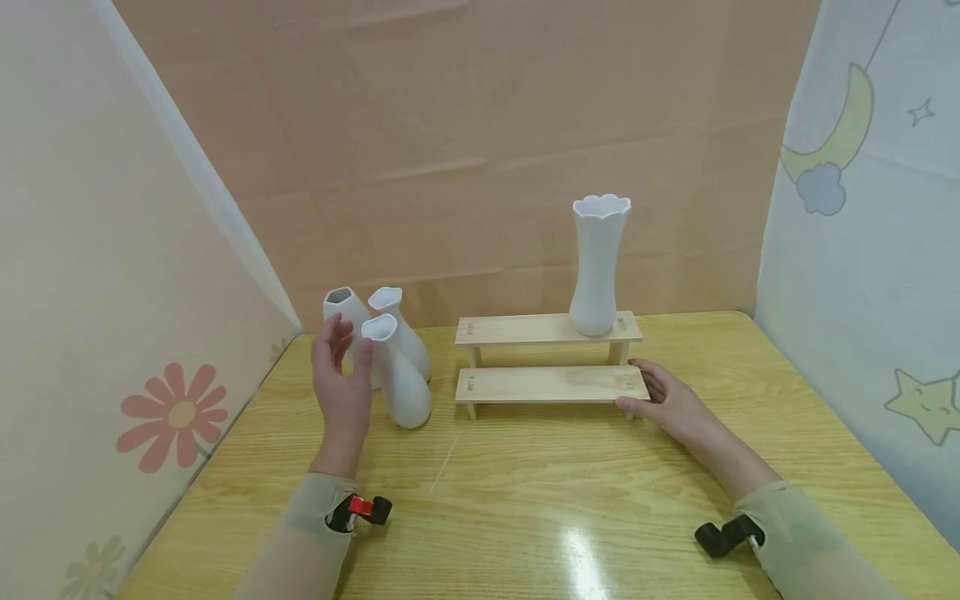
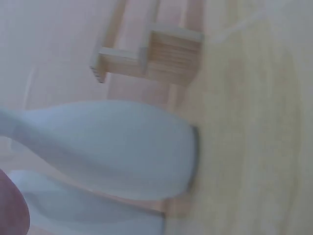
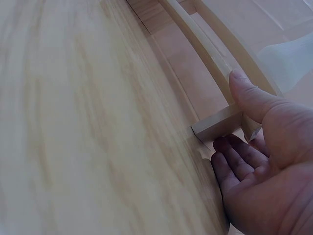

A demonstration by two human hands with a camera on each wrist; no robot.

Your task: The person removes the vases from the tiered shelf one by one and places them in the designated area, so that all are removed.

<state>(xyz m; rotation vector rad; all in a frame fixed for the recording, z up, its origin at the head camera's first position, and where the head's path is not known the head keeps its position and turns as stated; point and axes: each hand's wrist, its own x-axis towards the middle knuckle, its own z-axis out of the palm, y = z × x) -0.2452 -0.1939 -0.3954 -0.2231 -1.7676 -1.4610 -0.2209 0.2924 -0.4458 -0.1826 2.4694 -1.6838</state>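
Note:
Three white vases stand close together on the left: a front vase (image 1: 405, 387) with a narrow neck, a flared-rim vase (image 1: 411, 346) behind it, and a vase with an angular mouth (image 1: 347, 302). Beside them my left hand (image 1: 341, 387) is raised, its fingers loosely bent and its thumb near the front vase's neck; nothing is held. A two-tier wooden stand (image 1: 547, 383) is at the centre. At its lower right end my right hand (image 1: 678, 408) grips it, thumb (image 3: 249, 95) on the shelf edge and fingers behind the leg. A tall scallop-rimmed vase (image 1: 597, 267) stands upright on the upper tier.
The wooden table (image 1: 525, 483) has a glossy wood-grain top. Behind it hangs a brown cloth (image 1: 487, 167), with a flower-printed sheet (image 1: 135, 275) on the left and a moon-and-star sheet (image 1: 885, 275) on the right.

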